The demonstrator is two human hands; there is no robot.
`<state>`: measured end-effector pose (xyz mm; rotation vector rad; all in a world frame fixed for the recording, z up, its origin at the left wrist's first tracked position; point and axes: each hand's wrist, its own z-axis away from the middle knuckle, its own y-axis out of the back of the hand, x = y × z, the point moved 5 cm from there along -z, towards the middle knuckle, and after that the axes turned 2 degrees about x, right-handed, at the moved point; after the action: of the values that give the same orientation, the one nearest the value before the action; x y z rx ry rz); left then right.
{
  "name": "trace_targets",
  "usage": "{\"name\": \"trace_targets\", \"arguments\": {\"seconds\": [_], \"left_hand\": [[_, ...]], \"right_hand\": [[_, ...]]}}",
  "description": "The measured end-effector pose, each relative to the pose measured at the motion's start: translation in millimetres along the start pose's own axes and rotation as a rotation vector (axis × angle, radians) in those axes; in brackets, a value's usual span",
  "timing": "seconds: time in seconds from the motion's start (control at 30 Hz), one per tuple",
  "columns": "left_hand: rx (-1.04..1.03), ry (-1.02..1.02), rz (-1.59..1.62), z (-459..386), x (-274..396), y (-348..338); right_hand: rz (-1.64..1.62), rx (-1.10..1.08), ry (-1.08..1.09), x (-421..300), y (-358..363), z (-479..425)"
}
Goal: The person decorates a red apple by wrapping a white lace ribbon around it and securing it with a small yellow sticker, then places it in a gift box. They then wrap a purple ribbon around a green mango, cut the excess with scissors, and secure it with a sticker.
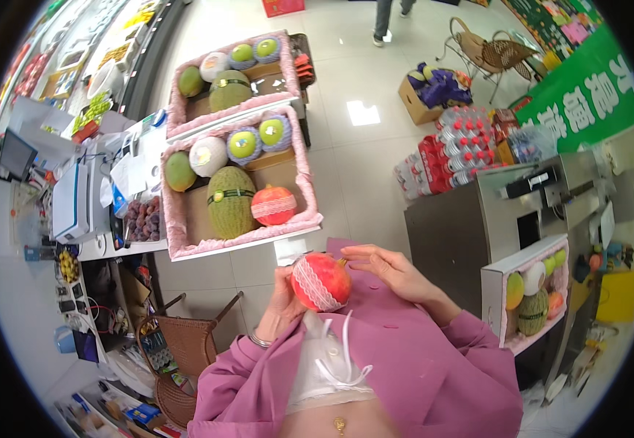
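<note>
My left hand (pixel 282 304) holds a red pomegranate (pixel 334 275) in front of my chest, with a band of white lace around it. Held flat with nothing in it, my right hand (pixel 391 269) has its fingertips close to the fruit's crown; whether they touch is unclear. Beyond my hands, a near gift box (pixel 172 232) lined with pink fabric holds a netted melon (pixel 231 213), a second lace-banded pomegranate (pixel 274 211), a green mango (pixel 180 172), a white foam-netted fruit (pixel 208 156) and two green apples (pixel 243 145) in purple foam nets.
Behind it is a similar far box (pixel 172 117) of fruit. A wicker chair (pixel 185 342) stands at lower left. On the right are a metal counter (pixel 446 230), an upright fruit box (pixel 489 304) and packs of bottles (pixel 462 145). A person's leg (pixel 383 22) shows at the top.
</note>
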<state>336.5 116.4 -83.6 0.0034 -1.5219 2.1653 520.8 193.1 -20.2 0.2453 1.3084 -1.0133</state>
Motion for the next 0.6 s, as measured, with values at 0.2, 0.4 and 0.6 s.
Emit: {"name": "trace_targets", "arguments": {"seconds": [0.2,0.4,0.6], "left_hand": [[-0.123,-0.140,0.352,-9.1,26.3,-20.5],[-0.015,-0.332,0.048,-5.3,74.4,-60.3],[0.032,-0.694,-0.733,35.7,84.0,-97.8]], "right_hand": [[0.142,0.048,0.206,-20.4,-38.4,-21.2],[-0.153,0.108,0.328,-8.0,-61.8,-33.1],[-0.446,0.000,0.135,-35.6,-103.9,-17.3]]}}
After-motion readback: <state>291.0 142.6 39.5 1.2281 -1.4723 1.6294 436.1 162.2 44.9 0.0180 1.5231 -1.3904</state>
